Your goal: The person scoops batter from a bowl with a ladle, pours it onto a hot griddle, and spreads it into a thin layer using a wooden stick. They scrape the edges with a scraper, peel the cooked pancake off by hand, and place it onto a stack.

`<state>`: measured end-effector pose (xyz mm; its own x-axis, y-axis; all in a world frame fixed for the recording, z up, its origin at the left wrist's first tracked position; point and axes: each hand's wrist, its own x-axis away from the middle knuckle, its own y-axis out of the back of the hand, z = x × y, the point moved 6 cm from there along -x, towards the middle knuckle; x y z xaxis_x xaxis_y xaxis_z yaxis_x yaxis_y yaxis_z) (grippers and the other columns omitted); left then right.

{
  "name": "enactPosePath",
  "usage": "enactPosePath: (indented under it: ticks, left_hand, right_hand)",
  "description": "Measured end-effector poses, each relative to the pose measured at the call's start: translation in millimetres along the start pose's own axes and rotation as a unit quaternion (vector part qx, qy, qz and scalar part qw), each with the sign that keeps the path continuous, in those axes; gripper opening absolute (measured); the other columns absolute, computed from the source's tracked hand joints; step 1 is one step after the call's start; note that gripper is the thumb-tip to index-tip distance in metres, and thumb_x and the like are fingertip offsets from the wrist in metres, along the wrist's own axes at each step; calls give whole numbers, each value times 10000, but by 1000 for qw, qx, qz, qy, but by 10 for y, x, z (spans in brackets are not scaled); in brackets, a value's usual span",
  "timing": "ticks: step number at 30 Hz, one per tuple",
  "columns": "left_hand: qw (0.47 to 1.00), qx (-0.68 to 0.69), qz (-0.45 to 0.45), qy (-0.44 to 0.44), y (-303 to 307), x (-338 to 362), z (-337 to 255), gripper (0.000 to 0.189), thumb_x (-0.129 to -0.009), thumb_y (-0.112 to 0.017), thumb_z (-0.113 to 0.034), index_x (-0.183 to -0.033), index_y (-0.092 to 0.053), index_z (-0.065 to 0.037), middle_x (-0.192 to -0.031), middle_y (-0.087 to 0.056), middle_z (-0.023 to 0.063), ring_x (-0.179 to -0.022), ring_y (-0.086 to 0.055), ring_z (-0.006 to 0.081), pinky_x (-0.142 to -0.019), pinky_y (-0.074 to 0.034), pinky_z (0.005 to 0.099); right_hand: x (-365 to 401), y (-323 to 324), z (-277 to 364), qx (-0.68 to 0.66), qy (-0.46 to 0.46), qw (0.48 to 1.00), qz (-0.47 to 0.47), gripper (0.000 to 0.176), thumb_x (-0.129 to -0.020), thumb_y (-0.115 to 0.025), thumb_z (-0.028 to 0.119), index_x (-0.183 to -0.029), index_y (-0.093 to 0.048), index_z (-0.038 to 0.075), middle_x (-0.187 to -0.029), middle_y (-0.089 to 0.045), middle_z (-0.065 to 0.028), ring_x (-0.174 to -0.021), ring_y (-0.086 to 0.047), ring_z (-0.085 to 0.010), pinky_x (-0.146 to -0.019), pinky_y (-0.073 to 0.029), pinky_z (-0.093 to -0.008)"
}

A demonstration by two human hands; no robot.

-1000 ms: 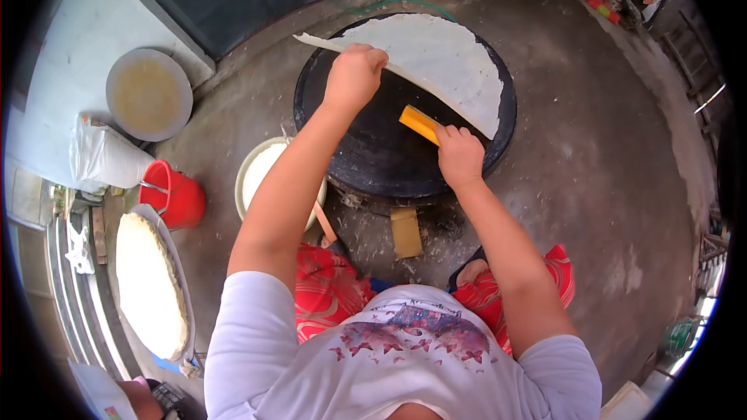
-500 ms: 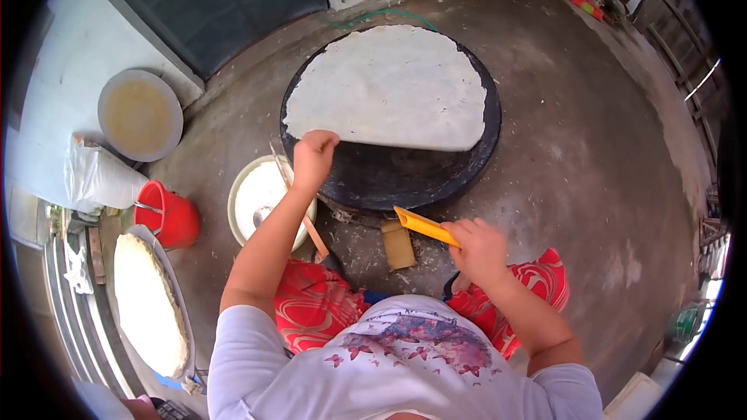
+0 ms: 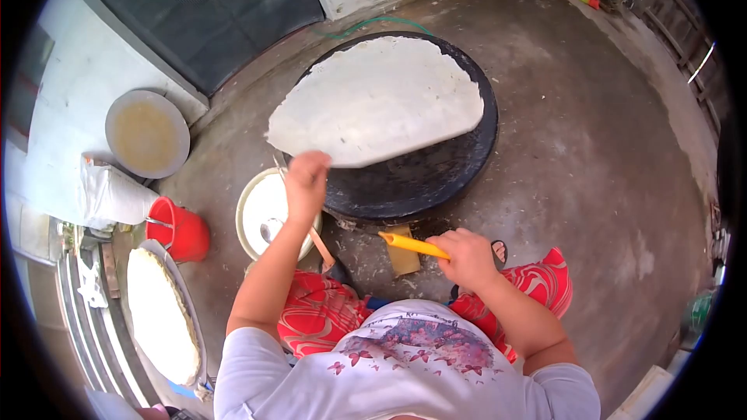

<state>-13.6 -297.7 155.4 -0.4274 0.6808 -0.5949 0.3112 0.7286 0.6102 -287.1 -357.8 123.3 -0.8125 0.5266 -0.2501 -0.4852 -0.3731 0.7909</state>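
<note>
A large white flatbread sheet, folded along its near edge, covers the far part of a round black griddle. My left hand pinches the sheet's near left corner, which hangs out past the griddle's left rim. Fingers wrapped, my right hand holds a yellow scraper in front of the griddle, apart from the sheet. Below my left forearm is a bowl of white batter with a ladle in it. A wooden-handled tool leans across the bowl's right side.
A red bucket stands left of the bowl, near a white sack. A tray at the lower left bears a pale stack of sheets. A round pan leans on the wall. Cardboard lies before the griddle.
My left hand has drawn the sheet's near left corner toward me and slightly left, so its edge now slants. The right hand, with the yellow scraper, has moved slightly down and left.
</note>
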Motion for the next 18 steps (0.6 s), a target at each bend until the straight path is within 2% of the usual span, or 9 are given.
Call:
enactPosePath:
  ticks: [5,7,9,10,11,12,13,16,18]
  left_hand:
    - [946,-7,324,-24,-404,832,-35,287,-676,-666,-91,-955,-609,-57,-1071,-539,130,-1017,-488,314,-812,-441,358]
    - [939,-20,344,0,-500,1030,142,490,-665,-701,-196,-1104,-530,-61,-1207,-425,166,-1113,-395,353,-864,-414,369]
    - [942,-248,107,201,-309,1079,465,711,-656,-713,-276,-1238,-377,-47,-1290,-290,229,-1123,-347,417,-926,-343,424]
    - [931,-162,4,327,-266,1133,673,769,-666,-716,-286,-1268,-296,-56,-1304,-219,248,-1120,-325,430,-921,-316,479]
    - [930,-164,0,329,-261,1129,799,769,-666,-716,-286,-1268,-296,-56,-1304,-219,248,-1120,-325,430,-921,-316,479]
    - [823,58,-34,564,-278,1275,1033,703,-693,-701,-264,-1255,-327,-68,-1291,-241,233,-1118,-331,403,-909,-333,471]
    - [622,276,-64,730,-401,1425,1019,639,-719,-686,-243,-1242,-357,-80,-1277,-263,217,-1117,-338,377,-897,-350,463]
    - [574,336,-125,736,-502,1538,1314,396,-742,-654,-155,-1085,-475,-71,-1042,-475,129,-928,-482,278,-766,-430,396]
    - [613,339,-130,702,-421,1386,1465,331,-719,-617,-17,-1033,-517,-48,-933,-556,94,-803,-545,240,-642,-451,354]
  right_hand:
    - [36,-130,99,-63,55,992,91,282,-597,-627,98,-879,-618,111,-738,-586,-54,-688,-553,-238,-596,-451,-342]
    - [26,-97,109,-69,48,991,101,270,-607,-632,105,-877,-619,110,-744,-590,-59,-698,-559,-242,-603,-452,-343]
    - [5,-81,105,-74,43,990,111,258,-617,-637,111,-875,-619,110,-750,-594,-64,-707,-564,-245,-611,-454,-343]
    - [-8,-52,74,-96,24,991,96,277,-625,-636,128,-900,-613,117,-791,-598,-66,-739,-567,-247,-640,-457,-345]
    - [-25,-20,43,-117,6,990,80,295,-632,-636,144,-926,-608,125,-832,-602,-68,-772,-570,-249,-669,-461,-348]
    - [-42,3,17,-146,-26,985,93,344,-653,-636,141,-988,-578,83,-894,-616,-73,-793,-589,-234,-713,-462,-327]
    - [-37,-15,-13,-145,-22,985,95,344,-653,-636,141,-988,-578,83,-894,-616,-73,-793,-589,-234,-713,-462,-327]
    - [-8,-115,-236,-622,-200,757,26,375,-688,-518,59,-1052,-495,-29,-988,-560,-39,-886,-534,-134,-793,-406,-256]
    - [-50,-17,-210,-625,-211,752,-7,399,-666,-471,46,-1058,-493,-22,-983,-563,-38,-886,-539,-130,-786,-407,-243]
